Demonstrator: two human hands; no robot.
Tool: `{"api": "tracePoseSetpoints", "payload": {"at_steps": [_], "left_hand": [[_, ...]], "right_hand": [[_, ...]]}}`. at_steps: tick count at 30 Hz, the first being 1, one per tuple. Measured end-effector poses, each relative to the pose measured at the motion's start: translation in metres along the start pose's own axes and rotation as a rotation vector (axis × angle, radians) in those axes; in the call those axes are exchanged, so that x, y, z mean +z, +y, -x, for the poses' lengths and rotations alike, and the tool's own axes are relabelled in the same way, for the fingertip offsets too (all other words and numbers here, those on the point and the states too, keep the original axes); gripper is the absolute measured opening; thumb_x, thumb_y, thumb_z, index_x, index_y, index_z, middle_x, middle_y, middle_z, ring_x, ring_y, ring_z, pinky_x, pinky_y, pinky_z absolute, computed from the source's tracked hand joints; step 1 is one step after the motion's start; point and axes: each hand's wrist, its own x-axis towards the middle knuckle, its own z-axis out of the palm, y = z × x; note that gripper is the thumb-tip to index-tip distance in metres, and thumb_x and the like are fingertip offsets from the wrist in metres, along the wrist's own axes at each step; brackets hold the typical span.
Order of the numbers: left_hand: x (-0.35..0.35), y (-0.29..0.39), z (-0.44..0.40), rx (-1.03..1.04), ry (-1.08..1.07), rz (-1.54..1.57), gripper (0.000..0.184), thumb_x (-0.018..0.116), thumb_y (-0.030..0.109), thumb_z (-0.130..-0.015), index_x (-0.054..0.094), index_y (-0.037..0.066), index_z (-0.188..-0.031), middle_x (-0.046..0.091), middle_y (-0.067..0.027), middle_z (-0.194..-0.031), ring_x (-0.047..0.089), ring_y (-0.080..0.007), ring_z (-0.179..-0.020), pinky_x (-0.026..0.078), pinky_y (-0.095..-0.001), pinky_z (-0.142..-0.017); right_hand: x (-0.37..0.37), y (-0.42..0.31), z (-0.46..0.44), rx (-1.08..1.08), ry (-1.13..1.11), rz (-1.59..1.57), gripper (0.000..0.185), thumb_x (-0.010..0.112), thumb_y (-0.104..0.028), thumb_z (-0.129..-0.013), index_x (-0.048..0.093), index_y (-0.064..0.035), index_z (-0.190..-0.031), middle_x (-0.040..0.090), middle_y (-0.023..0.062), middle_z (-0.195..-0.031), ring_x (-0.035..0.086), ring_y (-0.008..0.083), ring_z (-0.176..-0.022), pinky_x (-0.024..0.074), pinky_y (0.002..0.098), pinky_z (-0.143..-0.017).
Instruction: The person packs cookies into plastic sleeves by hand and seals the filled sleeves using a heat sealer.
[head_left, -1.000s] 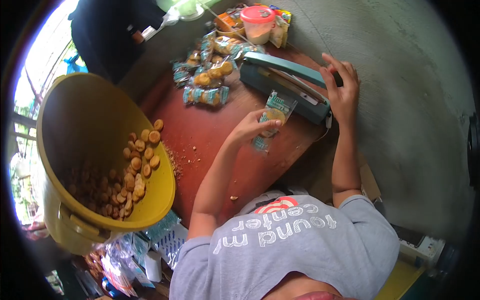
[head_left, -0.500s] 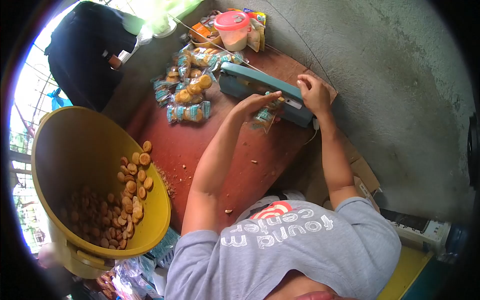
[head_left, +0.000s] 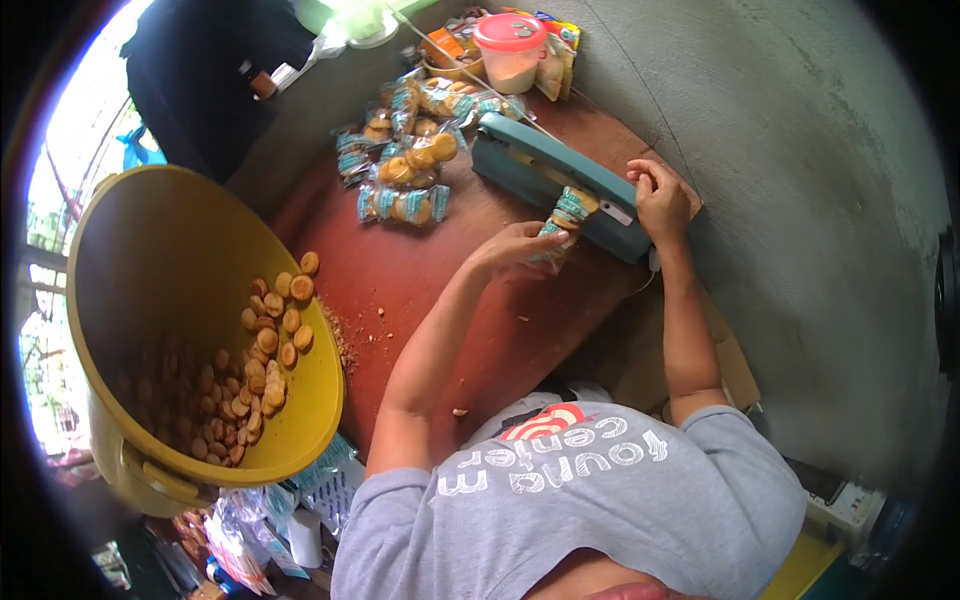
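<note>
A clear, blue-printed packet of round cookies (head_left: 572,212) is in my left hand (head_left: 522,246), whose fingers and thumb grip its near end. The packet's far end leans against the front of a blue-green bag sealer (head_left: 550,160). My right hand (head_left: 662,205) is at the right end of the sealer's long top arm, fingers curled; the exact contact is partly hidden. Several filled cookie packets (head_left: 405,204) lie piled on the red tabletop (head_left: 420,285) left of the sealer.
A tilted yellow tub (head_left: 325,420) with loose cookies (head_left: 262,350) stands at the left. Behind the packets is a pink-lidded plastic container (head_left: 510,55). A grey wall (head_left: 800,200) rises at the right. Crumbs lie by the tub, and a cord hangs from the sealer.
My left hand has shifted from in front of the sealer down onto the packet's near end, and more of the packet shows. My right hand stays at the sealer's end. The view has shifted slightly.
</note>
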Motion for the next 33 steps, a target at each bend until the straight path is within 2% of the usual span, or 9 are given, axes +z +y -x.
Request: {"api": "tracePoseSetpoints", "payload": {"at_steps": [6,12,20,22,25,27,28,30,33], "left_hand": [[0.013,-0.006,0.012,0.013,0.111,0.039,0.058,0.062,0.051,-0.076,0.050,0.007,-0.113,0.058,-0.0056,-0.094,0.058,-0.0124,-0.077,0.049,-0.0239,-0.065],[0.024,-0.014,0.009,0.105,0.210,0.080,0.057,0.063,0.050,-0.075,0.052,0.006,-0.110,0.059,-0.0035,-0.087,0.058,-0.0106,-0.072,0.048,-0.0219,-0.061],[0.019,-0.031,0.038,0.317,0.270,0.170,0.057,0.069,0.040,-0.074,0.049,0.006,-0.114,0.058,-0.0034,-0.094,0.056,-0.0106,-0.078,0.047,-0.0244,-0.063],[0.017,-0.032,0.068,0.379,0.311,0.220,0.055,0.069,0.036,-0.074,0.049,0.005,-0.114,0.059,-0.0037,-0.093,0.057,-0.0101,-0.078,0.047,-0.0243,-0.062],[0.007,-0.057,0.115,0.427,0.406,0.216,0.051,0.068,0.029,-0.077,0.047,0.005,-0.117,0.059,-0.0042,-0.095,0.056,-0.0104,-0.082,0.047,-0.0253,-0.068],[0.007,-0.081,0.149,0.411,0.492,0.176,0.050,0.066,0.027,-0.079,0.045,0.005,-0.119,0.058,-0.0045,-0.099,0.056,-0.0111,-0.088,0.047,-0.0265,-0.073],[0.011,-0.097,0.168,0.433,0.539,0.179,0.048,0.066,0.025,-0.079,0.047,0.004,-0.117,0.059,-0.0059,-0.098,0.055,-0.0121,-0.090,0.046,-0.0269,-0.077],[0.019,-0.120,0.217,0.420,0.612,0.089,0.042,0.067,0.022,-0.078,0.052,0.002,-0.112,0.060,-0.0069,-0.098,0.054,-0.0132,-0.094,0.043,-0.0273,-0.083],[0.031,-0.145,0.300,0.249,0.712,-0.001,0.030,0.067,0.020,-0.077,0.059,0.000,-0.099,0.061,-0.0058,-0.098,0.055,-0.0116,-0.092,0.043,-0.0268,-0.082]], "right_hand": [[0.000,-0.010,0.005,-0.028,0.041,0.034,0.021,0.049,-0.006,-0.080,0.062,-0.0078,-0.096,0.066,0.0048,-0.082,0.063,0.0205,-0.077,0.0487,0.0314,-0.065],[0.002,-0.023,0.017,-0.352,0.296,0.229,0.021,0.052,-0.003,-0.079,0.062,-0.0077,-0.097,0.066,0.0025,-0.084,0.063,0.0181,-0.078,0.0476,0.0301,-0.067],[-0.018,-0.099,0.022,-0.613,0.224,0.147,0.020,0.055,-0.012,-0.083,0.062,-0.0116,-0.102,0.064,0.0010,-0.099,0.056,0.0194,-0.100,0.0256,0.0407,-0.097],[0.005,-0.123,0.039,-0.625,0.091,0.131,0.028,0.057,-0.016,-0.083,0.057,-0.0098,-0.110,0.061,0.0058,-0.105,0.054,0.0237,-0.103,0.0287,0.0414,-0.096],[0.047,-0.145,0.069,-0.332,-0.346,-0.401,0.041,0.062,-0.010,-0.078,0.050,-0.0072,-0.117,0.057,0.0095,-0.111,0.054,0.0232,-0.103,0.0372,0.0401,-0.092],[0.064,-0.157,0.080,0.067,-1.062,-0.719,0.053,0.065,0.000,-0.073,0.044,-0.0068,-0.122,0.052,0.0105,-0.115,0.052,0.0204,-0.104,0.0444,0.0356,-0.086],[0.071,-0.162,0.080,0.055,-1.105,-0.727,0.053,0.065,0.000,-0.073,0.044,-0.0068,-0.122,0.052,0.0105,-0.115,0.052,0.0204,-0.104,0.0444,0.0356,-0.086],[0.085,-0.175,0.064,-0.221,-1.046,-0.898,0.057,0.064,0.006,-0.071,0.045,-0.0084,-0.122,0.050,0.0072,-0.117,0.051,0.0173,-0.103,0.0464,0.0328,-0.083],[0.081,-0.214,0.019,-0.618,-0.355,-0.499,0.056,0.064,0.005,-0.070,0.047,-0.0105,-0.122,0.051,0.0074,-0.115,0.054,0.0206,-0.100,0.0465,0.0331,-0.083]]}}
